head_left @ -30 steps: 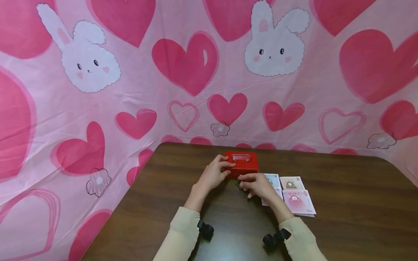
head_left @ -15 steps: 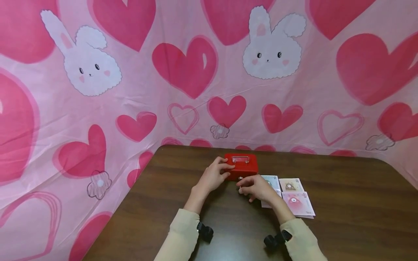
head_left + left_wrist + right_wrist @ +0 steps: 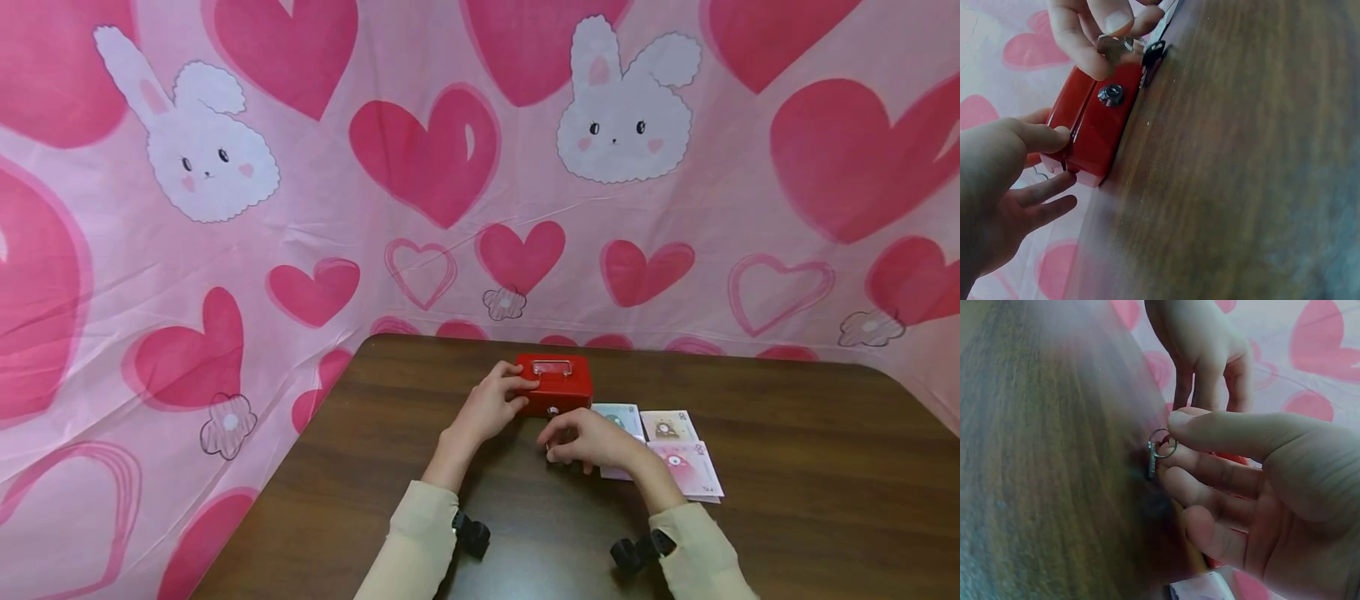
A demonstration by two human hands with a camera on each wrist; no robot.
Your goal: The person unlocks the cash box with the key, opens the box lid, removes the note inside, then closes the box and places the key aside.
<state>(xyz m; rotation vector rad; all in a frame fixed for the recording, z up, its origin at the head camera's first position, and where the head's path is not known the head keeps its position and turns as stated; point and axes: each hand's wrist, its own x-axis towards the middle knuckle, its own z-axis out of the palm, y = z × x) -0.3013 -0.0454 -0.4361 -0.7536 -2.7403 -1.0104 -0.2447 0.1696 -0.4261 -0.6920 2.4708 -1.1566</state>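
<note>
A small red cash box [image 3: 567,388] with a metal handle on its lid stands on the table. My left hand [image 3: 487,406] holds its left end, thumb at the front seam and fingers over the lid and side, as the left wrist view shows. The round silver lock [image 3: 1110,95] on the box's front has no key in it. Just in front of the box, my right hand [image 3: 588,439] pinches a thin metal ring [image 3: 1167,457] between thumb and index finger. From that ring hangs a black-headed key [image 3: 1154,53], close above the tabletop.
Right of the box, colourful play banknotes lie in stacks: a teal note [image 3: 621,413], a brown one [image 3: 667,426] and a pink one [image 3: 692,472]. They rest on a dark wooden table [image 3: 810,467]. Behind it hangs a pink cloth [image 3: 450,200] with hearts and rabbits.
My right hand has drawn back from the box's front with the ring and key, uncovering the lock. The left hand keeps its hold on the box, which has not shifted.
</note>
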